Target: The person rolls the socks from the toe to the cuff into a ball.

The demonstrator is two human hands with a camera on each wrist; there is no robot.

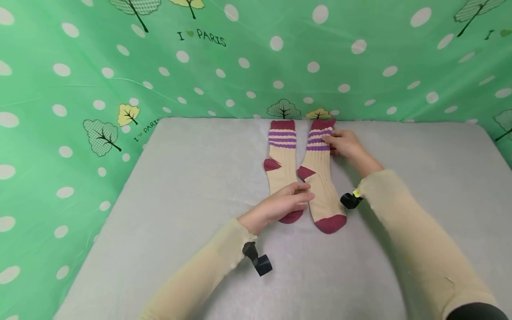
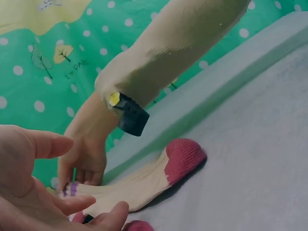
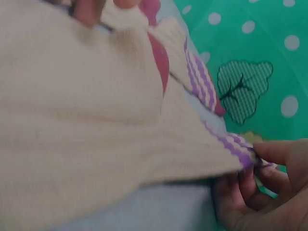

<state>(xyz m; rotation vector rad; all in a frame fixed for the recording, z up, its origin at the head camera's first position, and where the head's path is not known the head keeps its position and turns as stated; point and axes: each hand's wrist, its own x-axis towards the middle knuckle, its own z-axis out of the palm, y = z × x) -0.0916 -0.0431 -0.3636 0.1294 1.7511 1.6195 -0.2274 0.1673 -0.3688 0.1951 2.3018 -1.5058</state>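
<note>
"Contents?"
"Left sock (image 1: 283, 155), right sock (image 1: 320, 182): lying at twelve o'clock on the tabletop (image 1: 192, 186). The right hand (image 1: 347, 144) is pinching right sock's cuff (image 1: 317, 133)."
"Left hand (image 1: 282, 205)?"
"I'm seeing fingers loosely extending over left sock."

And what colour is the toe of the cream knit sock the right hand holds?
Maroon; the toe shows best in the head view.

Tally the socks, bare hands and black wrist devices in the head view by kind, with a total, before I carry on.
Socks: 2 (left sock, right sock)
Hands: 2 (left hand, right hand)
Black wrist devices: 2 (left device, right device)
Total: 6
</note>
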